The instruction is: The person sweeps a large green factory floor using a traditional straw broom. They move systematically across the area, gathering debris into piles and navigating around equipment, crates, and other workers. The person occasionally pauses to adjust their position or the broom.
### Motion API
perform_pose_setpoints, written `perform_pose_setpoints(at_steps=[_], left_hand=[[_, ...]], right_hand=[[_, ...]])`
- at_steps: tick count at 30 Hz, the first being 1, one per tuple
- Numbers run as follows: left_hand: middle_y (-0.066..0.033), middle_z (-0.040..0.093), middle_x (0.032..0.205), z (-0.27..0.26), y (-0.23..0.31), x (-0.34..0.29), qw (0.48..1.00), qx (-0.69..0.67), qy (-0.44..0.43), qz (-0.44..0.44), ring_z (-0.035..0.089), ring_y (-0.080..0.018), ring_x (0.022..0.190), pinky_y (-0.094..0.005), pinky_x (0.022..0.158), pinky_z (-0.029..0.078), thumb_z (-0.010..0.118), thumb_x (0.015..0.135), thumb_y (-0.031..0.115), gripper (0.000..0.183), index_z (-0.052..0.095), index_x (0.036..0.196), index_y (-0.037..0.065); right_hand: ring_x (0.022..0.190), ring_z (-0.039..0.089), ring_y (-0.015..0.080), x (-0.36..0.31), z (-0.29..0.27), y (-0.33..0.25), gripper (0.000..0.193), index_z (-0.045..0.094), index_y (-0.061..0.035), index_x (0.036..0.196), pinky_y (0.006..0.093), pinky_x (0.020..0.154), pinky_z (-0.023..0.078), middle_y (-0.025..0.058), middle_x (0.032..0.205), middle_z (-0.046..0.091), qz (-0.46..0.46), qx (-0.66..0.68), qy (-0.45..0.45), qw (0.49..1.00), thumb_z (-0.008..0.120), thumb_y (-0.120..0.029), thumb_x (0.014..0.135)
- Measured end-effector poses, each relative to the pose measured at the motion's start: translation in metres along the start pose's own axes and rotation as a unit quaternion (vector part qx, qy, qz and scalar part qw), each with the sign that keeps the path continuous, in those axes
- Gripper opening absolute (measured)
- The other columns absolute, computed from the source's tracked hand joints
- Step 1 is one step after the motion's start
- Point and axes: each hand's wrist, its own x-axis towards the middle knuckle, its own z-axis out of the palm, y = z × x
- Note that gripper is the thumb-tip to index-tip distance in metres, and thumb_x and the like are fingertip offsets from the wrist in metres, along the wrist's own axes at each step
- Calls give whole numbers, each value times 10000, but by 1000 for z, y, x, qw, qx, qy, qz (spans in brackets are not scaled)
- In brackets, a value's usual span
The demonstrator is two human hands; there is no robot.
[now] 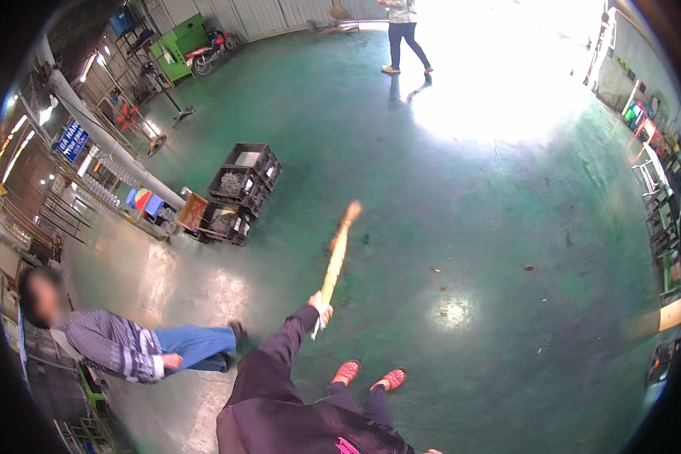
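My left hand [321,306] is closed around the near end of a long, narrow yellow thing [335,265], held out ahead of me above the green floor. Its far end turns brown and is blurred, so I cannot tell its exact kind. Something small and white hangs just below the grip. Of my right hand [433,452] only a bit of skin shows at the lower edge; its fingers are hidden.
On my left a person [117,344] in a patterned top and jeans stands close by. Black crates [242,181] with metal parts stand beside a grey post [113,136]. Another person [405,38] is at the bright far opening. Bits of debris [528,267] lie on the floor [469,212].
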Motion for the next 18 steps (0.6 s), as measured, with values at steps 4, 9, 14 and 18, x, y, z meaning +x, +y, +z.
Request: perform_pose_setpoints(at_steps=[4, 9, 14, 18], left_hand=[[-98, 436, 409, 44, -12, 113, 994, -99, -32, 24, 451, -210, 319, -305, 290, 367, 400, 709, 49, 143, 458, 579, 30], [-130, 518, 733, 163, -71, 150, 903, 414, -93, -65, 548, -237, 699, -363, 571, 453, 582, 609, 171, 234, 472, 776, 50], [-154, 502, 1024, 258, -137, 35, 834, 543, -81, -47, 517, -239, 953, -344, 826, 397, 545, 634, 265, 658, 239, 1206, 152], [-153, 514, 758, 309, -165, -65, 888, 413, -163, 118, 514, -250, 670, -342, 584, 413, 553, 672, 203, 433, 372, 1053, 105]], right_hand=[[591, 473, 105, 8, -34, 35, 178, 497, -21, 936, 219, 517, 427, 29, 704, 494, 3, -38, 18, 999, 439, -54, 771], [535, 464, 111, 26, -34, 4, 170, 489, -41, 928, 230, 462, 418, 28, 662, 480, 50, -44, 39, 997, 439, -52, 766], [479, 454, 117, 21, -28, -29, 165, 480, -62, 921, 241, 407, 408, 27, 620, 466, 29, -31, 21, 999, 439, -50, 762], [433, 447, 122, -6, -47, -26, 164, 474, -78, 916, 249, 364, 400, 26, 587, 455, 14, -31, 26, 999, 439, -49, 758]])
